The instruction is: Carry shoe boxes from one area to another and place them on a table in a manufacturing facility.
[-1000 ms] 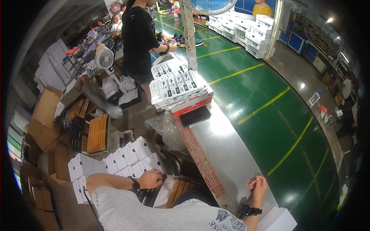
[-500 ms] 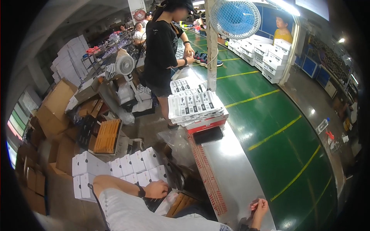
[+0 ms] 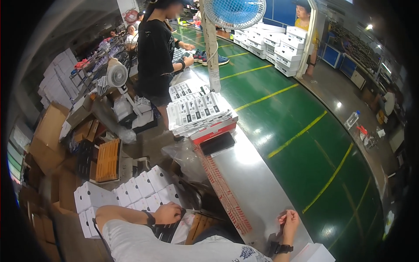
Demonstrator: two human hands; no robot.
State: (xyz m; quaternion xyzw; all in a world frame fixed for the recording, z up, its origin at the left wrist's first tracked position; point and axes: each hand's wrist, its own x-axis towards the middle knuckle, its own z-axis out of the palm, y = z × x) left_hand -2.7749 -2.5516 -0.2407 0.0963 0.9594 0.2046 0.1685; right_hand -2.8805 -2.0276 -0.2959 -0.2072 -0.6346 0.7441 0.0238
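Observation:
My left hand (image 3: 169, 213) reaches down beside the stacked white shoe boxes (image 3: 135, 188) at the lower left. Its fingers curl over the end of a dark slatted thing (image 3: 166, 232); what they hold, if anything, is hidden. Over the metal table (image 3: 257, 187) my right hand (image 3: 289, 222) is raised, its fingers bent in and pressed together, with nothing visible in them. A white box (image 3: 313, 254) shows at the lower edge, next to my right forearm.
Ahead on the table lie a dark flat phone-like object (image 3: 217, 143) and a stack of printed white sheets (image 3: 200, 112) on a red box (image 3: 214, 132). A green conveyor belt (image 3: 297, 144) runs alongside. A person in black (image 3: 155, 52) stands beyond, near a post-mounted fan (image 3: 235, 9).
The view has shifted to the right, so the scene slides left and up. A white box now shows by my right forearm. Both hands keep much the same pose.

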